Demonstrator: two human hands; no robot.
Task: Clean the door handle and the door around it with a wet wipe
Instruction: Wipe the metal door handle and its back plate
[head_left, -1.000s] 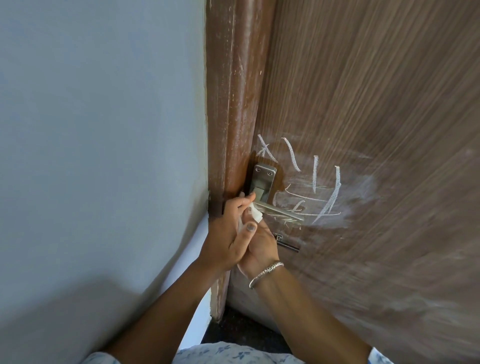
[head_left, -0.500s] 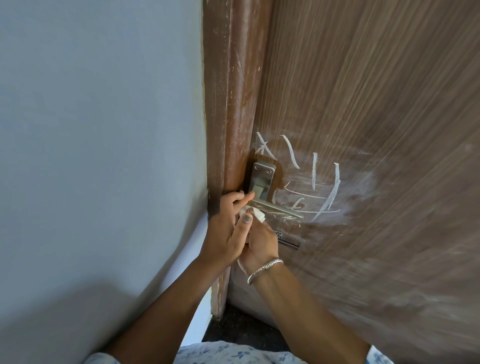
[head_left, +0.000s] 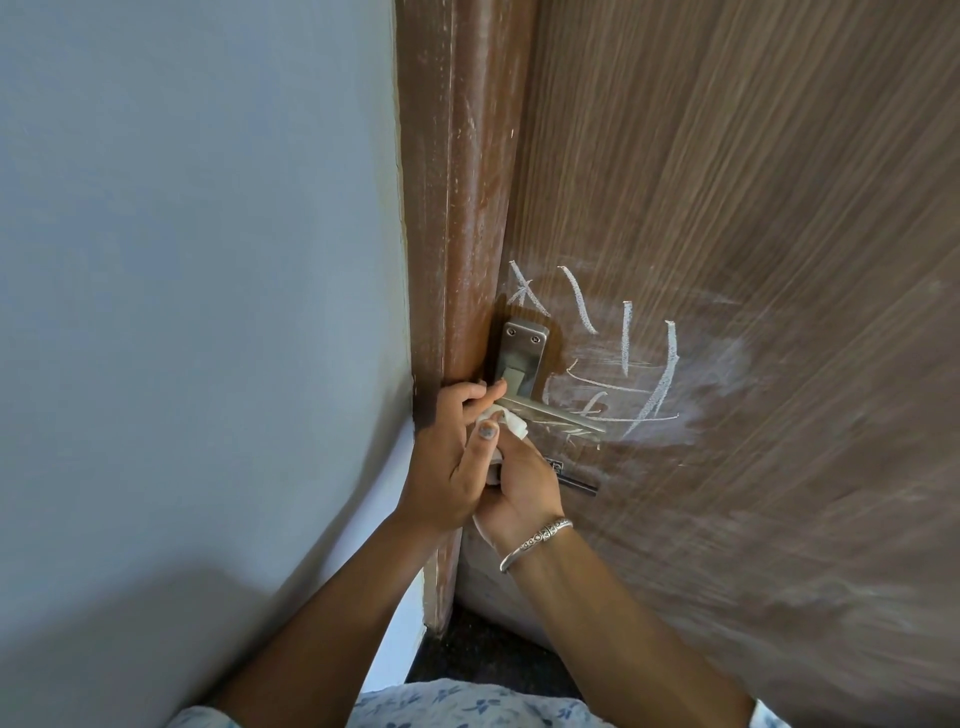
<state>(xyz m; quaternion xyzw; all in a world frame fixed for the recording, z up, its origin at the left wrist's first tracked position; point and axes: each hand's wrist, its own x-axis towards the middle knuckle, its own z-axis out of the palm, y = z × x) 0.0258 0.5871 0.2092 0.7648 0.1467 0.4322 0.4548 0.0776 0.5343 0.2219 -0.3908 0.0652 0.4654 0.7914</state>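
Several chalk marks (head_left: 639, 364) on door (head_left: 753, 208)

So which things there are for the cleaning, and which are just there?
For the job:
- wet wipe, held in both hands
- door handle
- door with chalk marks
- left hand, right hand

Just there:
- wall
- door frame
- bracelet

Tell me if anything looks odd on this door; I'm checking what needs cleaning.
White chalk-like scribbles and a pale smear mark the door right of the door handle. The door frame looks scuffed with pale streaks.
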